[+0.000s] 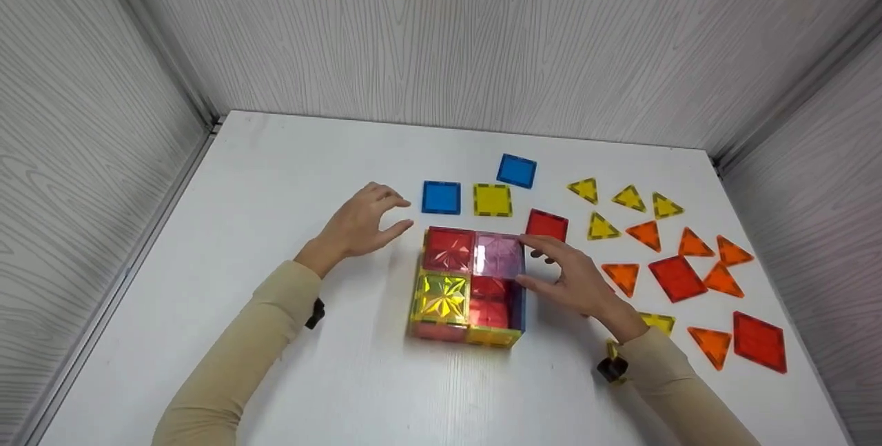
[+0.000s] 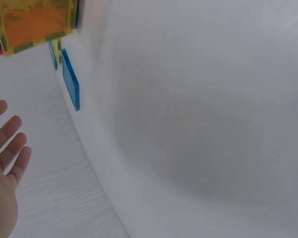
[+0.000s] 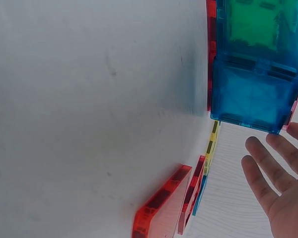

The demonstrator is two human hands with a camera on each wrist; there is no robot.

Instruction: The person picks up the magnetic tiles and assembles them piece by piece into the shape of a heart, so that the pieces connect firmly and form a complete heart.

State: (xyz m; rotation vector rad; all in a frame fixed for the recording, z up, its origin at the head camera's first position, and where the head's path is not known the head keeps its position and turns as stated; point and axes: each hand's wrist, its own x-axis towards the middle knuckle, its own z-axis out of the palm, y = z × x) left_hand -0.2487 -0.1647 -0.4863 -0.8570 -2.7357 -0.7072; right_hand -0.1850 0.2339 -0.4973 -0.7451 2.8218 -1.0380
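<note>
A low box of translucent magnetic tiles (image 1: 449,298) stands mid-table. Its top carries a red tile (image 1: 450,250), a yellow tile (image 1: 443,298) and a pink tile (image 1: 499,256); the front right quarter is uncovered, showing red inside. My right hand (image 1: 568,277) is at the box's right side, index fingertip and thumb tip at the pink tile's right edge. Beside the blue side wall (image 3: 256,96), the right wrist view shows its fingers extended. My left hand (image 1: 362,218) is off the box's back left corner, thumb and fingers spread apart, holding nothing.
Behind the box lie blue tiles (image 1: 441,197) (image 1: 516,170), a yellow square (image 1: 492,199) and a red square (image 1: 548,225). Several yellow triangles (image 1: 629,198), orange triangles (image 1: 694,243) and red squares (image 1: 677,278) are spread at right. Pale panels (image 1: 441,39) enclose the table.
</note>
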